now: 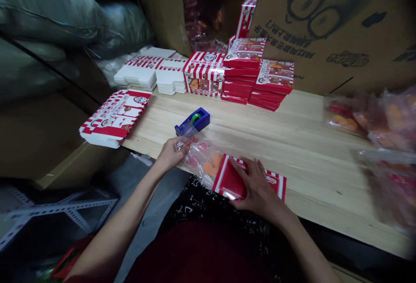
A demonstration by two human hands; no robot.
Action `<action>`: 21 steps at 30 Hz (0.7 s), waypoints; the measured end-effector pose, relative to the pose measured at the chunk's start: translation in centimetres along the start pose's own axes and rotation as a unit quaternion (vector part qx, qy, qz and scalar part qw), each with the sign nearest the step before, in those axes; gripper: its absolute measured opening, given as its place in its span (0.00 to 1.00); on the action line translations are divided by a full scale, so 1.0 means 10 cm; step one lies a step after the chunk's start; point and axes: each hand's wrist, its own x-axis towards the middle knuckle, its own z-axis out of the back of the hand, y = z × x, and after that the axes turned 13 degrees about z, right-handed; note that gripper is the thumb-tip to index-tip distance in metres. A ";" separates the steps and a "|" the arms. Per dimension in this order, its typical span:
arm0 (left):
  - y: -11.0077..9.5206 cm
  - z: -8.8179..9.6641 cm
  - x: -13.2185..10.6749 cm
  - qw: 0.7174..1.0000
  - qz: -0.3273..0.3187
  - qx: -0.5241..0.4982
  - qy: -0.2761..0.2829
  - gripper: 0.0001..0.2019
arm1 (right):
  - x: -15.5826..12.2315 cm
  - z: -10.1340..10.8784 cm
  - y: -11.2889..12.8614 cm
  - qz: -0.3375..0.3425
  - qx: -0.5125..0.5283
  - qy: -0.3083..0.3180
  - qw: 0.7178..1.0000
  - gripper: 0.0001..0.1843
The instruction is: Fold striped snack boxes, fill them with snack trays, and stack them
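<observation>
In my left hand [171, 153] the fingers pinch the left end of a clear plastic bag [204, 159] with orange and red pieces inside. The bag's right end meets the opening of a red-and-white striped carton [232, 179], and part of it may be inside; I cannot tell how much. My right hand [258, 187] lies across the carton with thumb and fingers spread around it, gripping it at the table's front edge. Just beyond the bag stands a blue tape dispenser [193, 121] with a green roll.
Flat striped cartons [115, 116] lie at the table's left edge. Behind them are white-edged carton stacks [138, 73] and a pile of red boxes [247, 73]. More filled bags [390, 118] lie at the right. A large cardboard box [341, 27] stands at the back.
</observation>
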 end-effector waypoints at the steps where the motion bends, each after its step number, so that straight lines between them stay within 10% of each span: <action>1: 0.03 -0.05 -0.04 1.000 0.000 -0.006 -0.012 0.16 | 0.00 -0.01 0.00 -0.003 0.001 -0.004 1.000 0.69; 9: 0.18 -0.64 -0.52 0.991 0.038 -0.104 0.072 0.19 | -0.02 -0.12 0.04 -0.006 0.001 -0.029 1.000 0.68; 16: -0.07 -0.38 -0.64 0.996 -0.019 -0.008 -0.085 0.26 | -0.04 0.02 0.22 -0.035 0.004 -0.078 0.996 0.70; 21: -0.37 -0.57 -0.78 0.998 -0.058 -0.011 0.012 0.17 | 0.02 0.06 0.44 -0.046 0.028 -0.159 0.986 0.68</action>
